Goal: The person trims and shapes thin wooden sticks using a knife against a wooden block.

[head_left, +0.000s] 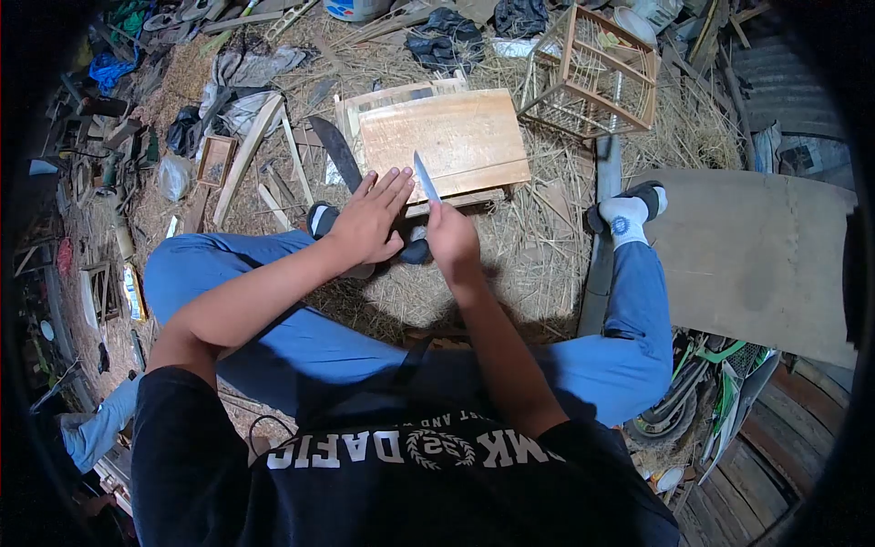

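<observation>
A pale wooden board [456,128] lies in front of me on other wooden pieces, with a line running across its near part. My left hand [372,219] is stretched out flat, its fingertips at the board's near left corner. In my right hand [453,239] is a knife [426,180], gripped by its handle, which the fist hides. Its blade points away from me, over the board's near edge and just right of my left fingertips. A wide dark blade [336,152], like a machete, lies against the board's left side.
A wooden cage [597,77] stands at the back right. Loose wood strips [249,159] and a small wooden box [216,160] lie left. Straw covers the ground. On the right are a grey-brown sheet [756,260] and a green motorbike [706,383]. Black plastic [444,41] lies behind.
</observation>
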Demonstrator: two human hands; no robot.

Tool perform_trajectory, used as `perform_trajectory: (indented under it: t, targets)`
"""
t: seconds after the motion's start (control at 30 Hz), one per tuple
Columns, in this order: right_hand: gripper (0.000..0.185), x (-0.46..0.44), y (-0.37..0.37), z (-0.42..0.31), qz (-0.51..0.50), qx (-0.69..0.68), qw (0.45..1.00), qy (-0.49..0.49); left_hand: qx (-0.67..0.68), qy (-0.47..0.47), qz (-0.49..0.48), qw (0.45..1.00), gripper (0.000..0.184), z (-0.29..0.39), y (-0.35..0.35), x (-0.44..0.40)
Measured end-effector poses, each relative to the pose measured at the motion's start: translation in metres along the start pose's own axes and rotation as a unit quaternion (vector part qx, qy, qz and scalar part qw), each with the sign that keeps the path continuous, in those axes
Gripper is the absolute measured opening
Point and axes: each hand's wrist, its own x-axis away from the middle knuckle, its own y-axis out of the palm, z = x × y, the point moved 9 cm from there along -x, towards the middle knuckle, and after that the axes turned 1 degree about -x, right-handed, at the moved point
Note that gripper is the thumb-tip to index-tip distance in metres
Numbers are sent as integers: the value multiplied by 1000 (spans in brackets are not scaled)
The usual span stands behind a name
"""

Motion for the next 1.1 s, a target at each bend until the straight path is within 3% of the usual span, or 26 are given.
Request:
perform_trajectory:
  t: [0.1, 0.27, 0.33, 0.4, 0.5, 0.7, 0.87, 0.97, 1.1]
  targets:
    - [48, -15, -34, 24, 87, -29, 996, -11, -2, -1, -9, 1000, 96, -2, 1, 1]
    - [51, -48, -103, 77, 122, 10, 987, 100, -11, 4, -11, 1000, 98, -1, 4, 3]
    - [52, -36, -77, 57, 125, 31, 989, 68, -6, -3, -14, 1000, 98, -1, 4, 2]
    - [50, -21, -40, 31, 52, 20, 997, 58, 3, -4, -13, 1000, 98, 0, 4, 1]
    - [49, -19, -39, 27, 35, 18, 998, 40, 3, -2, -16, 1000, 98, 0, 3, -1]
    - [47, -49, -102, 82, 130, -10, 988, 78, -22, 3, -17, 1000, 97, 1, 4, 0]
    - [45, -2, -14, 5, 34, -19, 999, 9, -23, -5, -22, 999, 96, 3, 1, -1]
    - [45, -8, -15, 11, 19, 5, 999, 27, -31, -7, -41, 999, 98, 0, 2, -1]
    - [48, -39, -93, 61, 121, -12, 990, 66, -11, -1, -26, 1000, 105, -1, 5, 1]
